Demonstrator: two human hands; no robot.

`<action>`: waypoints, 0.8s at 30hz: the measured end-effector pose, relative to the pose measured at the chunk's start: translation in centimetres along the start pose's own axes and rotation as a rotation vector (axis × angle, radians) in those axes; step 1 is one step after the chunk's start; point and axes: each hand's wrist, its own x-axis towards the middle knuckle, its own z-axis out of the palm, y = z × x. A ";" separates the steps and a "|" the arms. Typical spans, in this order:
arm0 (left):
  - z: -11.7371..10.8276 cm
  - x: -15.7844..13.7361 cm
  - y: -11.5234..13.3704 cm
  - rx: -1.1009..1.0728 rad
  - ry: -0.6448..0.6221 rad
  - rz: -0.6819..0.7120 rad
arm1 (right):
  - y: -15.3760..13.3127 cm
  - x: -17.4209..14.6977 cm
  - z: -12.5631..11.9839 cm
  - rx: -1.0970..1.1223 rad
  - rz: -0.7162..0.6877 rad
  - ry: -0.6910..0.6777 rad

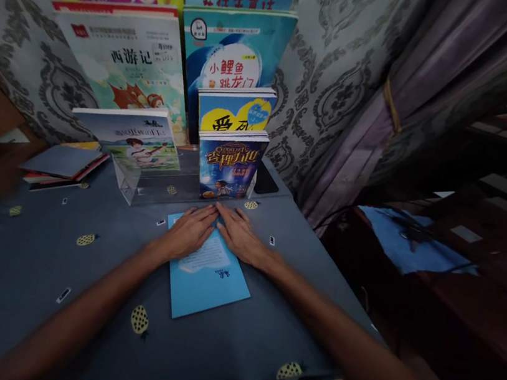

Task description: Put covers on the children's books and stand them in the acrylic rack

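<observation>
A light blue book [202, 286] lies on the table, its far part covered by both hands. My left hand [190, 230] rests flat on the far left of the cover, fingers stretched forward. Across from it, my right hand [241, 236] lies flat over the far right part, its fingertips meeting those of the left. Neither hand grips anything. Just beyond the fingertips stands a dark blue book [228, 171] with gold lettering, leaning in a clear display stand [140, 190]. Left of it in the stand is a book with a guitar player [147, 140] on its cover.
Several larger books, among them a teal book [237, 37] and a pale book [126, 52], stand in tiers behind. A small book stack [66, 163] lies at left. A dark flat object [265, 178] sits right of the stand. The tablecloth [95, 275] ends at right beside a purple curtain [349, 147].
</observation>
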 end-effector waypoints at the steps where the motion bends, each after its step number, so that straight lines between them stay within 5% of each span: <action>1: 0.1 0.0 -0.1 0.004 0.008 0.002 | 0.1 0.1 0.0 -0.002 0.003 0.002; 24: 0.3 -0.2 -0.3 -0.018 0.042 0.023 | 0.4 -3.3 -1.2 0.040 -0.106 -0.083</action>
